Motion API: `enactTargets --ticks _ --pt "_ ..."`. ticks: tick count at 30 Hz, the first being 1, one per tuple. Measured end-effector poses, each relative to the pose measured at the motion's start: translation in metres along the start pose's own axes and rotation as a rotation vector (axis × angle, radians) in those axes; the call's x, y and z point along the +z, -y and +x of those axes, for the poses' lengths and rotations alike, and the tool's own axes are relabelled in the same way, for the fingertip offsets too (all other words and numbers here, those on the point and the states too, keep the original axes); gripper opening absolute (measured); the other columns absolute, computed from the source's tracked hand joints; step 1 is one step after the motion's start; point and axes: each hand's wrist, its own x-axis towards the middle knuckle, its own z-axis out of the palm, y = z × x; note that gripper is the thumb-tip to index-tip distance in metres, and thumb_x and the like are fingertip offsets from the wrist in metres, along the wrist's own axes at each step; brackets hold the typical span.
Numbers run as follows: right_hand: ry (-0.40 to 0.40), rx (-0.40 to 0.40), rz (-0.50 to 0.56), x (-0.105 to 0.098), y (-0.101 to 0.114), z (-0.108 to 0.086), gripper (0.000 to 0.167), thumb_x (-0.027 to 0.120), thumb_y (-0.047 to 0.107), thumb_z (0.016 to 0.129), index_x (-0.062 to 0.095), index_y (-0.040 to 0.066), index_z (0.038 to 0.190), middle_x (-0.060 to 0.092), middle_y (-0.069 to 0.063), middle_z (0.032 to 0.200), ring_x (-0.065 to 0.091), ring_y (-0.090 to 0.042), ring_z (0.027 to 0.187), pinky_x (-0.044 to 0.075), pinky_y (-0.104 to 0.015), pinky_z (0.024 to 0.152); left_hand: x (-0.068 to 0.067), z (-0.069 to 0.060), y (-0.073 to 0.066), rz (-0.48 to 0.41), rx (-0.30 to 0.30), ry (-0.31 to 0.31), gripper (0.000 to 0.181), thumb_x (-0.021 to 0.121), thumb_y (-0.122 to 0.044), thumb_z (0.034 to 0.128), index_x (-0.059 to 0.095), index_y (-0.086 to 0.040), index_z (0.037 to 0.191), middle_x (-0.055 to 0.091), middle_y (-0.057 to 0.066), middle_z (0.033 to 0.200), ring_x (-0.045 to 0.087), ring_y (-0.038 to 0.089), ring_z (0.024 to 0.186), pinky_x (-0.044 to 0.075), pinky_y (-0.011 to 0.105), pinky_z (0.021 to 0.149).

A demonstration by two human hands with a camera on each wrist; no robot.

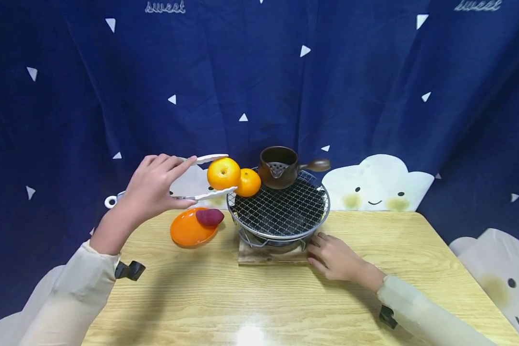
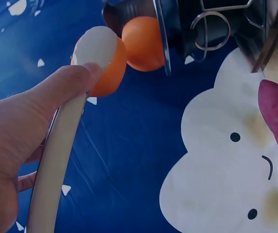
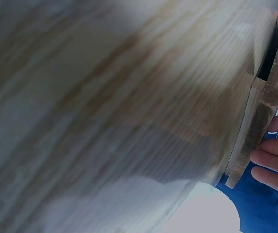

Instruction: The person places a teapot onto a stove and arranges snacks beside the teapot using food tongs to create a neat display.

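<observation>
My left hand holds a pair of tongs with pale, scalloped tips, thumb along one arm. Between the tips is an orange, held up left of the round grill; a tong tip covers part of it in the left wrist view. Just beside it, a second orange sits at the left edge of the wire grill rack. My right hand rests against the right end of the wooden board under the grill. Its fingertips touch the board's edge.
A dark brown pot with a side handle stands on the back of the rack. Left of the grill, an orange plate carries a purple sweet potato. Behind the wooden table hangs a blue curtain.
</observation>
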Motion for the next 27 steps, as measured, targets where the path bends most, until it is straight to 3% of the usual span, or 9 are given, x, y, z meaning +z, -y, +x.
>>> enactTargets --ticks 19,27 --pt "0.002 0.004 -0.009 0.002 0.000 -0.001 0.014 0.068 0.027 0.088 0.066 0.014 0.091 0.063 -0.003 0.091 0.058 -0.018 0.083 0.054 -0.037 0.076 -0.010 0.018 -0.030 -0.039 0.073 0.176 0.096 0.093 -0.053 0.0635 0.059 -0.012 0.143 0.070 0.010 0.112 0.059 0.032 0.109 0.043 0.050 0.103" --pt "-0.005 0.004 -0.006 0.002 0.000 -0.001 0.014 0.068 0.027 0.087 0.067 0.013 0.092 0.064 -0.004 0.093 0.059 -0.019 0.085 0.055 -0.037 0.078 -0.008 0.022 -0.036 -0.069 0.118 0.159 0.097 0.093 -0.058 0.0607 0.063 -0.010 0.140 0.070 0.007 0.107 0.059 0.028 0.099 0.047 0.044 0.091"
